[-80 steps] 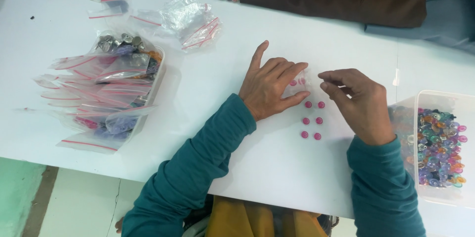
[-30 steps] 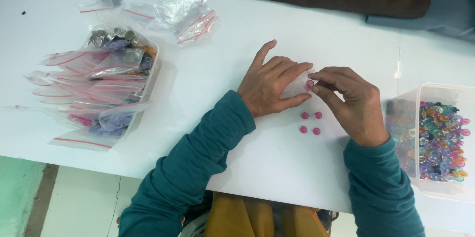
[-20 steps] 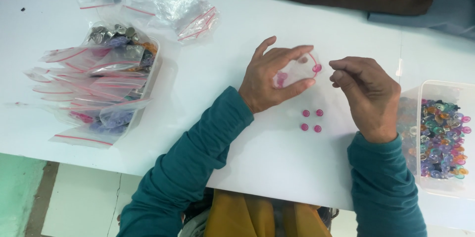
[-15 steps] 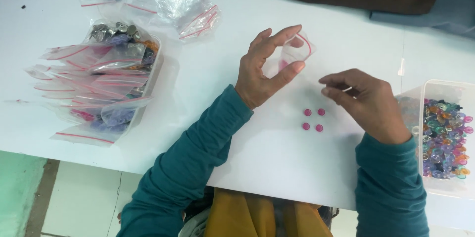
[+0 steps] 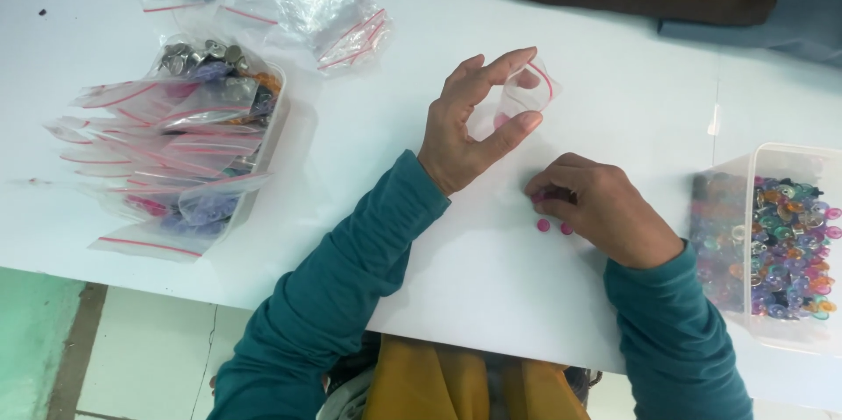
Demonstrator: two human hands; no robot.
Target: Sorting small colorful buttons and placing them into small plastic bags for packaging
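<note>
**Bag up in left hand, right hand down on the pink buttons**

Left hand (image 5: pixel 469 126): thumb and fingers pinch a small clear zip bag (image 5: pixel 524 96), red-striped mouth up and right. Right hand (image 5: pixel 596 205), just below the bag, curls fingertips down over pink buttons (image 5: pixel 544 224) on the white table (image 5: pixel 368 174); grip unclear. Far left: tub of red-striped bags (image 5: pixel 175 153). Far right: clear box of mixed-colour buttons (image 5: pixel 776 240).

table (image 5: pixel 614 78): bears everything | left hand (image 5: pixel 465 126): centre, lifts small bag (image 5: pixel 524 91) off the table | right hand (image 5: pixel 596 210): just right and nearer, on small buttons (image 5: pixel 544 224) | tray of filled bags (image 5: pixel 189 148): left | loose bags (image 5: pixel 338 12): far left-centre | tub of buttons (image 5: pixel 772 245): right edge
</note>
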